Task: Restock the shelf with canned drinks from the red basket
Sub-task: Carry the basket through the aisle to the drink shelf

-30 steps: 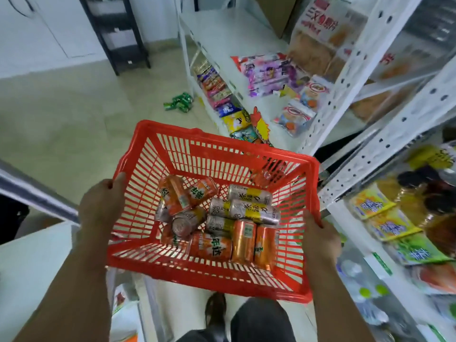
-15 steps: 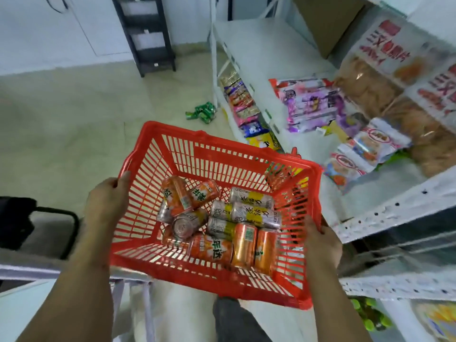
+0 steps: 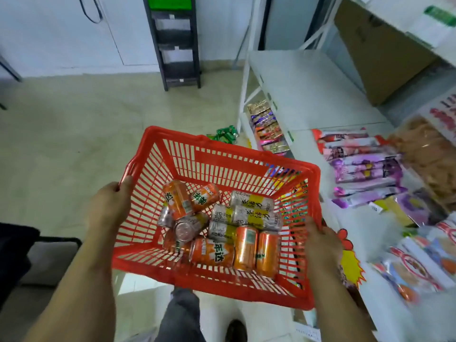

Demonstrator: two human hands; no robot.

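I judged the restocking as barely begun: every can I could see lay loose in the red basket (image 3: 223,154), and none stood on the shelf (image 3: 308,95). All of it was left to do, starting with setting the basket down or freeing a hand.

The room was a small shop with a pale tiled floor (image 3: 74,134) and a dark narrow rack (image 3: 174,43) against the far wall. The white shelf ran along the right, part bare, part covered with snack packets (image 3: 362,169); a cardboard box (image 3: 380,45) sat above it.

I held the basket in the air just beside the shelf edge. The left hand (image 3: 108,208) gripped its left rim, thumb hooked inside. The right hand (image 3: 320,245) clasped the right rim, though its fingertips were hidden behind the wall, so probably curled under.

The cans (image 3: 222,223), orange and silver-yellow, lay jumbled on their sides. A few green cans (image 3: 225,134) lay on the floor beyond the basket.
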